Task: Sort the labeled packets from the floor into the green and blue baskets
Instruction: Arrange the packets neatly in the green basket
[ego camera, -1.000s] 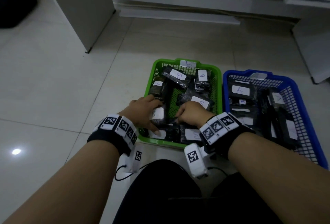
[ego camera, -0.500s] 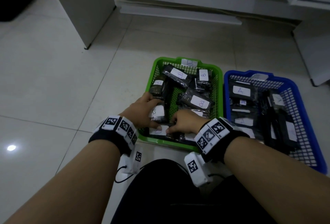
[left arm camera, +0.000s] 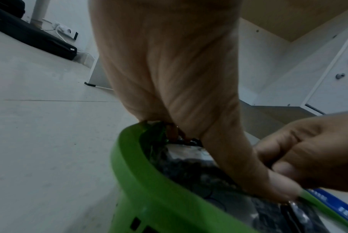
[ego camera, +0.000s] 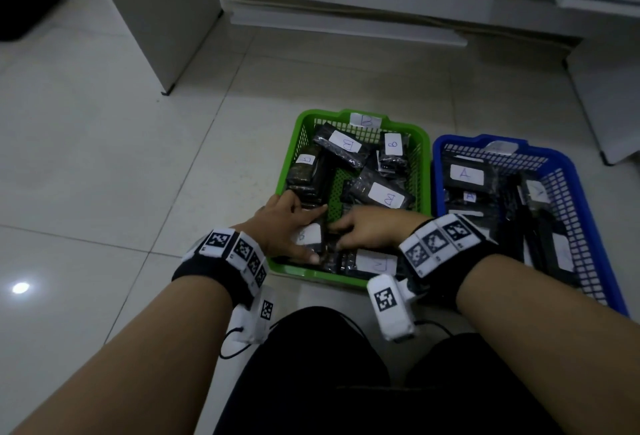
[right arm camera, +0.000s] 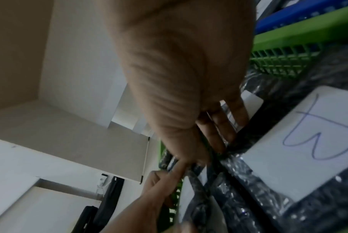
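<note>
Both hands are down in the near end of the green perforated plastic basket point(ego camera: 424, 171). My left hand point(ego camera: 284, 226) lies with fingers fairly straight, pressing on a black crinkly plastic packet with a white paper label point(ego camera: 310, 235); my right hand point(ego camera: 367, 230) has its fingers curled onto the dark packets beside it, though I cannot tell whether it really pinches one.

More packets of the same glossy film lie piled in this basket, most labels reading B, and others marked A fill the blue perforated plastic basket point(ego camera: 575, 185) touching it on the right. I see none left on the pale tiled floor point(ego camera: 104, 157).

I judge these packets light and soft, the film slippery and wrinkly, the contents giving some stiffness. Best to take one by its long edges or a sealed end, thumb on the matte label where grip is surer; pressing flat only slides them over each other.
</note>
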The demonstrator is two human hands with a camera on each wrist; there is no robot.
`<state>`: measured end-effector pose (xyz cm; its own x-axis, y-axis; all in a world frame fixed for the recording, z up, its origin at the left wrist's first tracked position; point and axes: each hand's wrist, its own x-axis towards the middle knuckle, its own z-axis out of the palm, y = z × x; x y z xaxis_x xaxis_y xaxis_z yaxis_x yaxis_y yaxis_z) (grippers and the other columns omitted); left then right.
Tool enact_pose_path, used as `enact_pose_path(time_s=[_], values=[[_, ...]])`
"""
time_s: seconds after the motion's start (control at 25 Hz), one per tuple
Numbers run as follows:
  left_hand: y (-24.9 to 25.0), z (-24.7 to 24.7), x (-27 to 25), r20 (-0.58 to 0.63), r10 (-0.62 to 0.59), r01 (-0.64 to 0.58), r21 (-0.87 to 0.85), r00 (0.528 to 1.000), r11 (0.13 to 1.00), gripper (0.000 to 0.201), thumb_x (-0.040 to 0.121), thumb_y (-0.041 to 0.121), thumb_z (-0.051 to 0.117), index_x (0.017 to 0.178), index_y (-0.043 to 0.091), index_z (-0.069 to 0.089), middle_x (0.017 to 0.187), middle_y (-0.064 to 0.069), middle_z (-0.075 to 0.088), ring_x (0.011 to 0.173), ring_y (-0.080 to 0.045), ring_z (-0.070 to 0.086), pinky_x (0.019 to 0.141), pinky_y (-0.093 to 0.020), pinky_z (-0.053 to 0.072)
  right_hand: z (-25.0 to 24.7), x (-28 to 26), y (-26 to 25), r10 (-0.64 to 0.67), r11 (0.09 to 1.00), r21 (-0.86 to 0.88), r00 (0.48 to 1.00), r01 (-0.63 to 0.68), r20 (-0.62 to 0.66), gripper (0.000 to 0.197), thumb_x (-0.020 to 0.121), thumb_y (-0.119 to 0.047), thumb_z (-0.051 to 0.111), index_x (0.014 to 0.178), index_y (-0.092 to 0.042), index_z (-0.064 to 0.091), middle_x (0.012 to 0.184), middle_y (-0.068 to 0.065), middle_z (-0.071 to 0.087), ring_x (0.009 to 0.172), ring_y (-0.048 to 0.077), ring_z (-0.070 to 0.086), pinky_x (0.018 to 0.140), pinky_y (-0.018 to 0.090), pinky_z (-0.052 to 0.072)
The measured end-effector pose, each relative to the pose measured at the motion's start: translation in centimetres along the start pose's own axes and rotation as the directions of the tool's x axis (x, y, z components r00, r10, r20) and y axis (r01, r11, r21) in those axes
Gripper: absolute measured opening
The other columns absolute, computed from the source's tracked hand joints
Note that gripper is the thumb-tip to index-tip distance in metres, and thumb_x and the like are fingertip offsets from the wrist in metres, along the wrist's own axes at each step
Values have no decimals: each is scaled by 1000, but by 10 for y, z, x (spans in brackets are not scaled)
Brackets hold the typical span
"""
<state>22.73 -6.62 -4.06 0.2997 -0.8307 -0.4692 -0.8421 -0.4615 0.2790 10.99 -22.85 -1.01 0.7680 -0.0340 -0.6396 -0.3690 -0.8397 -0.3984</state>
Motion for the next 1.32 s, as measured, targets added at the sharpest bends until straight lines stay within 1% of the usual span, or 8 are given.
enact_pose_path(time_s=[0.16,0.36,0.6,0.68,0.76,0.88,1.04,1.32], values=[[4,-4,1,-78,-6,-7,-165,997,986,110,47,90,43,142,36,36,105,1,29,105,-20,32,102,-36,34,-2,-7,21,232,969,25,879,-244,-416,31,87,-15,60,118,-17,60,129,9,50,114,29,52,94,35,46],[2,-6,4,-8,40,-41,-191,999,981,81,57,71,67,131,45,45,106,11,39,110,-18,47,102,-52,35,18,-6,43,254,963,3,902,-270,-348,37,85,-10,61,119,-14,49,126,9,47,118,33,41,89,35,41],[19,-33,-1,25,-18,19,-57,1000,998,71,70,62,66,135,45,43,114,11,58,117,-11,47,110,-65,-6,11,-6,56,271,962,83,935,-259,-230,36,84,-10,63,114,-20,48,115,10,58,96,26,56,70,28,42],[19,-41,2,-23,0,-4,-173,1000,985,60,72,56,69,127,41,53,93,13,61,100,-7,53,115,-50,17,6,-7,58,280,959,118,915,-256,-291,28,82,-12,67,106,-21,57,114,7,59,100,25,58,71,26,42],[21,-46,9,-116,-21,-10,-259,993,966,35,74,46,73,107,38,66,86,13,63,89,-9,59,96,-32,44,-2,-7,60,307,951,184,836,-249,-455,16,81,-13,68,94,-19,63,114,8,57,103,25,56,75,27,44],[33,-53,21,-223,-51,-14,-281,974,960,8,82,30,68,90,28,69,90,9,68,84,-8,60,85,-31,49,-9,-5,65,231,970,85,745,-229,-627,32,81,-7,64,111,-15,55,120,8,47,112,29,45,85,35,44],[46,-50,44,-115,-179,102,-486,977,868,22,91,9,50,108,15,63,104,-2,67,90,-16,64,86,-32,52,-11,7,73,100,964,-169,869,-206,-485,63,80,-16,67,137,-16,40,131,6,46,118,28,40,89,35,43],[71,-47,87,61,-290,287,-439,955,851,46,96,14,40,142,8,35,142,-20,44,129,-31,44,103,-29,33,-10,14,82,73,955,-236,912,-181,-404,87,76,-26,71,146,-17,20,135,13,38,114,34,48,90,41,44]])
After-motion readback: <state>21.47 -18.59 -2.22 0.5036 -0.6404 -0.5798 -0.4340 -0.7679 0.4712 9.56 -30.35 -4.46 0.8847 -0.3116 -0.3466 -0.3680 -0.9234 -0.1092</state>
